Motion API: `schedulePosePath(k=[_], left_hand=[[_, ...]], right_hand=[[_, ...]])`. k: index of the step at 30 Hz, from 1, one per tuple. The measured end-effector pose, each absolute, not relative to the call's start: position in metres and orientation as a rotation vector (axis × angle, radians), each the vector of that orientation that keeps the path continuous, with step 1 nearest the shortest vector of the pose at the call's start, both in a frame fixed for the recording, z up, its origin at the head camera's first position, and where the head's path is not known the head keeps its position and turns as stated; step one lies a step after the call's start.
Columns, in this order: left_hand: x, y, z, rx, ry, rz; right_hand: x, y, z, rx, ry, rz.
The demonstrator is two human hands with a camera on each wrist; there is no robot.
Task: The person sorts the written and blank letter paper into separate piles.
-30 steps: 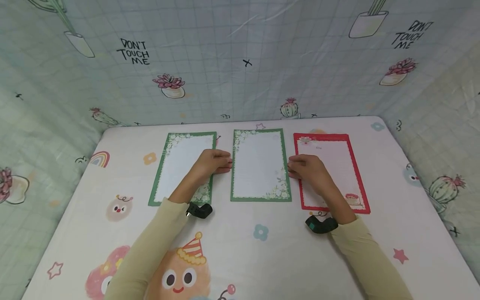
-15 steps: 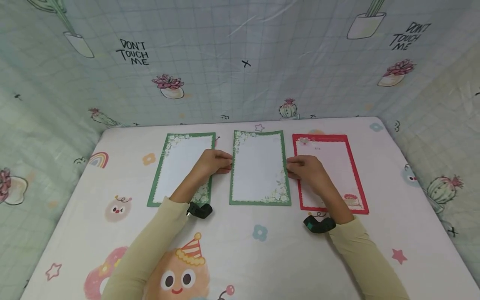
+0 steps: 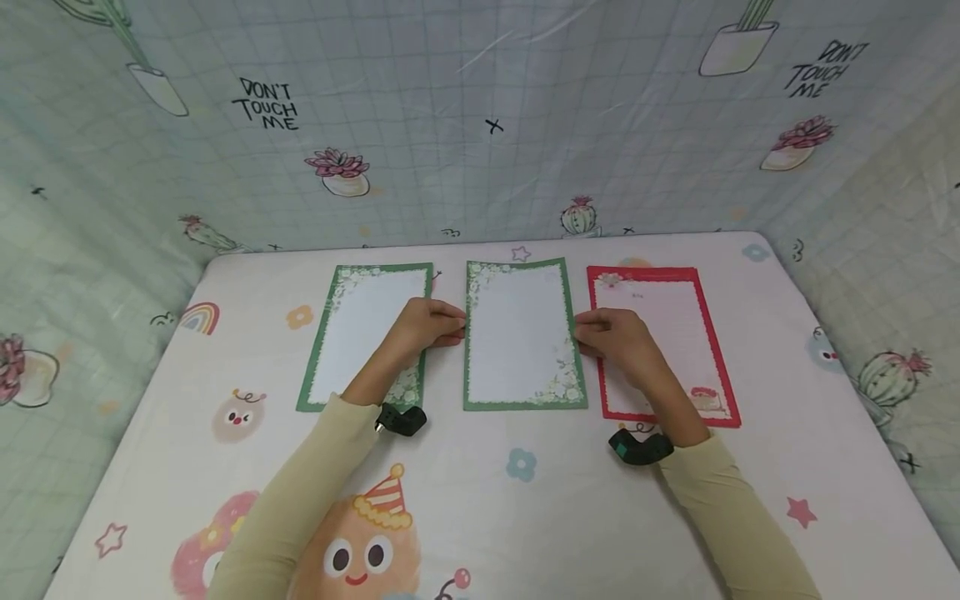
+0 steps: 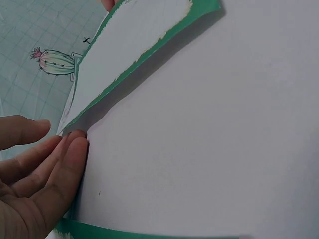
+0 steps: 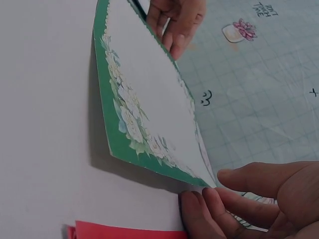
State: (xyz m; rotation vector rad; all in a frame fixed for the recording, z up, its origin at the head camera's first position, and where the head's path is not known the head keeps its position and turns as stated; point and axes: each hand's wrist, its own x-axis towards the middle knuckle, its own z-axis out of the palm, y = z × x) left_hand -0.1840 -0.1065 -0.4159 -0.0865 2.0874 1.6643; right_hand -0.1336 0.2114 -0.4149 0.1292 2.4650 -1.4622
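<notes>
A green-bordered sheet of paper [image 3: 521,333], printed with pale flowers in two corners, is between my two hands. My left hand [image 3: 429,323] holds its left edge. In the left wrist view, the left fingers [image 4: 70,164] are under that edge and the thumb is just above. On the opposite side, my right hand [image 3: 618,337] pinches the right edge, thumb over fingers [image 5: 197,204]. A shadow shows under the raised near border in both wrist views, and the sheet bows slightly.
To the left lies another green-bordered sheet [image 3: 360,333], partly covered by my left hand. A red-bordered sheet [image 3: 675,333] lies on the right under my right forearm. Both are on the white cartoon-print tablecloth [image 3: 570,517]. A patterned curtain [image 3: 420,117] rises behind the table.
The near edge of the middle sheet has come slightly closer to me and bows a little more. Both hands stay almost in place at its sides.
</notes>
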Motion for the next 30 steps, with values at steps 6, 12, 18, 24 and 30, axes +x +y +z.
schedulePosePath(k=[6,12,18,24,30], left_hand=[[-0.184,-0.102,-0.417,-0.088,2.08,1.664],[-0.182,-0.098,-0.42,-0.093,2.1,1.703],[-0.181,-0.097,-0.424,-0.08,2.092,1.718],[-0.178,-0.098,-0.427,-0.141,2.073,1.706],[-0.175,-0.1,-0.429,-0.168,2.015,1.729]], right_hand=[[-0.134,0.21,-0.412,0.153,2.462,-1.464],[-0.133,0.209,-0.412,0.172,2.474,-1.454],[-0.132,0.208,-0.417,0.126,2.471,-1.472],[-0.13,0.208,-0.418,0.118,2.474,-1.496],[-0.129,0.208,-0.419,0.135,2.493,-1.465]])
